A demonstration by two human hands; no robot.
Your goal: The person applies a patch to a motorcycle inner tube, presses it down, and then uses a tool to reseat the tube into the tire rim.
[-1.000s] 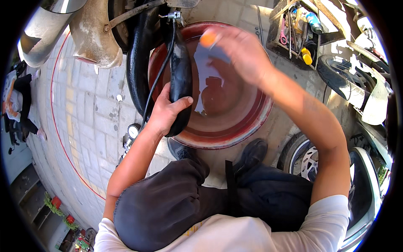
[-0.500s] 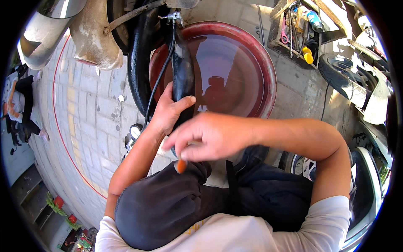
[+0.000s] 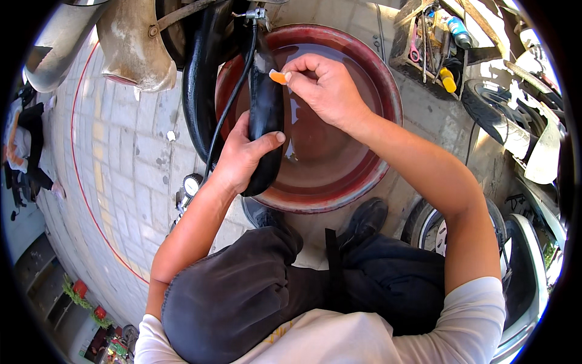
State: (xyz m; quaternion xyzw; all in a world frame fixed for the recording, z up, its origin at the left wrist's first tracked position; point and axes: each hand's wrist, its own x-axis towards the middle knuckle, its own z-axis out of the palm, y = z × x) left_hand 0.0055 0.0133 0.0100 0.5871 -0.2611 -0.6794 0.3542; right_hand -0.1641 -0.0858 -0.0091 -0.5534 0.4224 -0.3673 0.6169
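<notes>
The left hand [image 3: 237, 159] has its fingers closed around the lower part of a black inner tube [image 3: 265, 112], which hangs over the left side of a red basin [image 3: 394, 106] of water. The right hand [image 3: 324, 91] pinches a small orange piece [image 3: 278, 77] between its fingers at the tube's right edge; whether the two touch, I cannot tell. A black hose [image 3: 229, 109] runs beside the tube.

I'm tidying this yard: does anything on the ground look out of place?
Yes: a small white scrap lies loose on the grey paving, left of the black inner tube held in the left hand; it looks like litter.
</notes>
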